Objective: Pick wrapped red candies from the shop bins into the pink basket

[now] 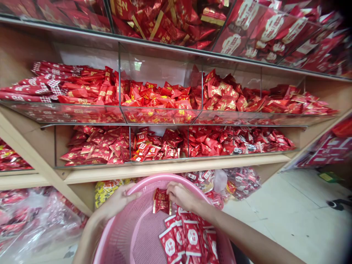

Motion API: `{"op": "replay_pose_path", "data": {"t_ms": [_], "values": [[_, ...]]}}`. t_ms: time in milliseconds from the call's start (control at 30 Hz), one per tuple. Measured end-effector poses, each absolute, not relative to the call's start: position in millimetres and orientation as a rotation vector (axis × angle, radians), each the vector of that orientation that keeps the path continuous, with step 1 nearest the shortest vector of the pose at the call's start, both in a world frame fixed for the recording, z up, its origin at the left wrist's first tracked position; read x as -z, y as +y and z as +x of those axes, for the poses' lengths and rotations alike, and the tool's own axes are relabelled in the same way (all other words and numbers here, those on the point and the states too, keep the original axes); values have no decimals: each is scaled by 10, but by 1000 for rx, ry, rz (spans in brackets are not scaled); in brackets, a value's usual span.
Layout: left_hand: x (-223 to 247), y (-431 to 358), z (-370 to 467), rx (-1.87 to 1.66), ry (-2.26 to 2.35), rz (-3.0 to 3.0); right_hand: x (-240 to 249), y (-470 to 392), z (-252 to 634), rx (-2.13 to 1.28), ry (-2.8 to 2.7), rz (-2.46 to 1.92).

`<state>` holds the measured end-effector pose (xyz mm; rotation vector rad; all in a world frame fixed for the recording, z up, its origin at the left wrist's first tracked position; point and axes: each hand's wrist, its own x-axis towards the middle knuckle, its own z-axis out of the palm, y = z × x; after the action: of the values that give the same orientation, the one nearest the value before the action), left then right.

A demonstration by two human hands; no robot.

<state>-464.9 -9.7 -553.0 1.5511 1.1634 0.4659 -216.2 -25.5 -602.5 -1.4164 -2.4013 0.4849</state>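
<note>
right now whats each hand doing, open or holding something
Left hand: closed over the rim of the pink basket.
Right hand: closed, holding red-and-gold packets inside the basket.

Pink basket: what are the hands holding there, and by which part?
Right hand: red packets, by their upper right end. Left hand: apparently the pink basket, by its rim.

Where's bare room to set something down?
Pink basket: bare bottom left of the white-labelled packets, below the gold-edged packets in the right hand. Also floor tiles right of the bagged packets. Crowded: the basket's right side and the packet-filled shelves.
</note>
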Motion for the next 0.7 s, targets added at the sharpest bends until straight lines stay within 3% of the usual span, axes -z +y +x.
{"op": "replay_pose_path", "data": {"t_ms": [200,400,700], "values": [[5633,-46,-4685,-507,1173,1594,5982,-308,-2186,-242,-2491,-1581],[5607,-52,-4681,-503,1149,1655,5566,-322,-2165,-129,-2451,-1611],[5641,-61,-4716,-528,1019,1578,5537,-304,-2109,-192,-2439,-1542]]}}
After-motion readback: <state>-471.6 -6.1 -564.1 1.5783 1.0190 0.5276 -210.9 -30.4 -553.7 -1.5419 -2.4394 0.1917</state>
